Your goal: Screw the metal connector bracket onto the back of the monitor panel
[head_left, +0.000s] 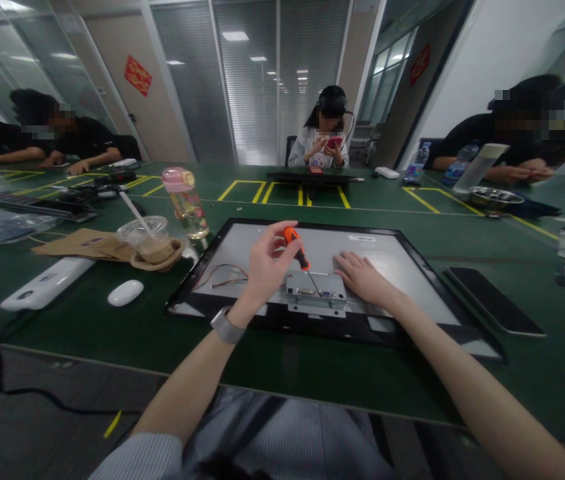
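My left hand [272, 263] grips an orange and black screwdriver [297, 247] by its handle. The shaft slants down to a metal bracket with video connectors [317, 303], its tip by the blue port. This bracket sits at the near edge of a flat display panel [307, 247], which lies back side up in a black frame. My right hand [362, 277] rests with fingers spread on the panel, just right of the bracket, holding nothing. Thin loose wires [227, 273] lie on the panel to the left of my left hand.
Left of the panel are a pink-lidded bottle [185, 200], an iced drink cup [149, 237], a white mouse [125, 293] and a white power bank-like box [47, 283]. A black phone [492, 300] lies to the right. Several people sit around the green table [242, 373].
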Demonstrator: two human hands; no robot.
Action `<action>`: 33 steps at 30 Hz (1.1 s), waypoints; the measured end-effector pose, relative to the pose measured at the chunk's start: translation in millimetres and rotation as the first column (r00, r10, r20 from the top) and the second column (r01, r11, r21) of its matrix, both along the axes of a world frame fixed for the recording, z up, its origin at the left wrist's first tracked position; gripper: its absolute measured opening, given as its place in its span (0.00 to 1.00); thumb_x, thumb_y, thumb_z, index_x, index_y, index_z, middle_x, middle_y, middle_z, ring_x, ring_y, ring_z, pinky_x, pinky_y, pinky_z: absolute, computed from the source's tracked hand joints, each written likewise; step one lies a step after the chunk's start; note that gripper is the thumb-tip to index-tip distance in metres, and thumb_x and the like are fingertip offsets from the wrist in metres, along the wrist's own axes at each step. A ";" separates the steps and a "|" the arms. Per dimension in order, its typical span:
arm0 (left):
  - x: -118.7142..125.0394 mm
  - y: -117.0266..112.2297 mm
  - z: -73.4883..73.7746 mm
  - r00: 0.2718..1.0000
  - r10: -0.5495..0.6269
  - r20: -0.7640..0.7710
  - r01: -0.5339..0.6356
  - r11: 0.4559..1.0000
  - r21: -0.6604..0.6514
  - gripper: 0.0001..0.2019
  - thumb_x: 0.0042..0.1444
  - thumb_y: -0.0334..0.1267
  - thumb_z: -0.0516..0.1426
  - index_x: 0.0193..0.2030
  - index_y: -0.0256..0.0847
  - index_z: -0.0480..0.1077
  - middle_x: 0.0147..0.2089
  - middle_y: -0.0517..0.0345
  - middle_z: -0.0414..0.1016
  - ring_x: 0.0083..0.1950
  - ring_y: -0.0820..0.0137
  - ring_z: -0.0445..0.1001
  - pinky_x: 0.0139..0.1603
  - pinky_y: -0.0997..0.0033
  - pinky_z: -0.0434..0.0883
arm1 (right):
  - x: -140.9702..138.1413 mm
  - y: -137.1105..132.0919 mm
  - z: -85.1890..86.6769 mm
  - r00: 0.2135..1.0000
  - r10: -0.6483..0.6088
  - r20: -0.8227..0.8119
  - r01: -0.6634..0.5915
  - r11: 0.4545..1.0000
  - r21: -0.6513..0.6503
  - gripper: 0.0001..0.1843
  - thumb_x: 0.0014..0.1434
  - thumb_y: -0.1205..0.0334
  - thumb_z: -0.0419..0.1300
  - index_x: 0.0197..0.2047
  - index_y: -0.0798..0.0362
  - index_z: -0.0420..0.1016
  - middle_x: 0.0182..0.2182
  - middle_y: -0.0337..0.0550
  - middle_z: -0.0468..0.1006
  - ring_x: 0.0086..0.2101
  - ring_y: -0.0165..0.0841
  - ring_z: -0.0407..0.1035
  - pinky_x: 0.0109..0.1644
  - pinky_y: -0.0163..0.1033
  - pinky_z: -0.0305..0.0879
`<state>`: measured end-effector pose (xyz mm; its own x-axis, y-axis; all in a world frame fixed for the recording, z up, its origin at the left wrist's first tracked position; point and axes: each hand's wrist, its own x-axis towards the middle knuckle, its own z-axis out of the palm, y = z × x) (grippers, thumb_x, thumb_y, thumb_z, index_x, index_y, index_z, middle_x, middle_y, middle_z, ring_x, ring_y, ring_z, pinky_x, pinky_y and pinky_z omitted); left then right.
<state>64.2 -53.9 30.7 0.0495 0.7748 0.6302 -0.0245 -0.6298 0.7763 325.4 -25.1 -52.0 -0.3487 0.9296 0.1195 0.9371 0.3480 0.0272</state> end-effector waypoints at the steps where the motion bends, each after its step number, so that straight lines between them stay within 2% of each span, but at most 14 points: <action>1: 3.3 -1.0 -2.7 1.000 -0.011 0.000 0.011 1.000 -0.004 0.14 0.59 0.38 0.61 0.52 0.41 0.71 0.39 0.59 0.76 0.37 0.73 0.78 0.35 0.75 0.77 | -0.3 -0.2 0.6 1.000 -0.002 0.001 0.003 1.000 -0.004 0.29 0.71 0.53 0.40 0.69 0.56 0.59 0.68 0.61 0.61 0.67 0.54 0.55 0.65 0.63 0.57; 6: 17.0 -10.2 -11.0 0.996 -0.014 -0.092 0.015 1.000 0.010 0.15 0.59 0.37 0.62 0.52 0.41 0.72 0.43 0.56 0.76 0.39 0.73 0.78 0.34 0.77 0.78 | -2.1 -0.3 0.8 1.000 -0.016 0.010 0.016 1.000 -0.006 0.29 0.71 0.53 0.41 0.70 0.55 0.59 0.69 0.60 0.61 0.67 0.53 0.54 0.65 0.63 0.57; 13: 25.6 -15.6 -18.1 0.987 -0.036 -0.157 0.053 0.993 0.103 0.14 0.61 0.42 0.61 0.53 0.43 0.72 0.44 0.55 0.75 0.41 0.72 0.77 0.35 0.77 0.79 | -5.0 -0.7 0.3 0.999 -0.040 0.007 0.040 0.999 -0.005 0.30 0.71 0.53 0.41 0.69 0.56 0.60 0.69 0.61 0.60 0.67 0.54 0.55 0.65 0.63 0.56; 18: 26.4 -16.4 -16.7 0.984 -0.037 -0.176 0.060 0.990 0.125 0.14 0.61 0.42 0.61 0.53 0.42 0.73 0.42 0.55 0.74 0.39 0.73 0.76 0.35 0.78 0.79 | -6.2 -1.7 1.3 0.999 -0.044 0.018 0.044 0.999 0.006 0.29 0.71 0.53 0.41 0.69 0.56 0.60 0.69 0.60 0.61 0.67 0.53 0.55 0.66 0.62 0.56; 20: 25.2 -17.4 -13.6 0.978 -0.085 -0.189 0.109 0.987 0.121 0.14 0.63 0.40 0.59 0.54 0.42 0.73 0.44 0.54 0.75 0.41 0.72 0.77 0.38 0.76 0.79 | -6.7 -1.4 1.1 0.998 -0.051 0.037 0.051 0.999 0.008 0.29 0.71 0.53 0.41 0.69 0.56 0.60 0.69 0.59 0.61 0.67 0.53 0.55 0.66 0.61 0.56; 24: 21.7 -17.0 -7.9 0.951 -0.273 -0.147 0.281 0.959 0.039 0.14 0.68 0.36 0.52 0.57 0.41 0.72 0.49 0.49 0.77 0.50 0.67 0.78 0.55 0.63 0.77 | -7.5 -1.3 1.3 0.997 -0.046 0.055 0.045 0.999 0.015 0.29 0.72 0.53 0.40 0.69 0.58 0.59 0.69 0.61 0.61 0.66 0.54 0.56 0.65 0.62 0.56; 26: 20.4 -14.4 -7.6 0.943 -0.315 -0.107 0.314 0.949 -0.021 0.14 0.67 0.35 0.53 0.57 0.41 0.72 0.48 0.50 0.78 0.51 0.66 0.78 0.57 0.62 0.76 | -7.3 -1.6 1.8 0.998 -0.043 0.050 0.042 0.999 0.014 0.30 0.72 0.53 0.40 0.70 0.57 0.59 0.69 0.61 0.60 0.67 0.54 0.55 0.65 0.62 0.56; 31: 19.3 -8.6 -10.7 0.983 -0.166 -0.082 0.165 0.986 -0.014 0.12 0.61 0.37 0.60 0.51 0.44 0.76 0.44 0.54 0.76 0.41 0.71 0.76 0.43 0.70 0.78 | -6.3 -1.4 1.7 0.999 -0.047 0.007 0.047 0.999 -0.018 0.30 0.72 0.52 0.40 0.71 0.55 0.58 0.70 0.59 0.59 0.68 0.53 0.53 0.66 0.62 0.55; 33: 18.9 -9.4 -9.4 0.985 -0.134 -0.109 0.137 0.990 0.023 0.12 0.64 0.37 0.57 0.52 0.45 0.77 0.45 0.53 0.75 0.44 0.70 0.76 0.46 0.69 0.77 | -6.0 -0.9 1.0 0.999 -0.053 0.003 0.054 0.998 -0.019 0.30 0.72 0.52 0.40 0.71 0.54 0.58 0.70 0.59 0.59 0.68 0.52 0.53 0.66 0.62 0.55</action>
<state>83.1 -63.4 21.2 0.2210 0.7373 0.6384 -0.0292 -0.6493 0.7600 319.5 -26.0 -51.0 -0.2988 0.9490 0.1005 0.9543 0.2979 0.0239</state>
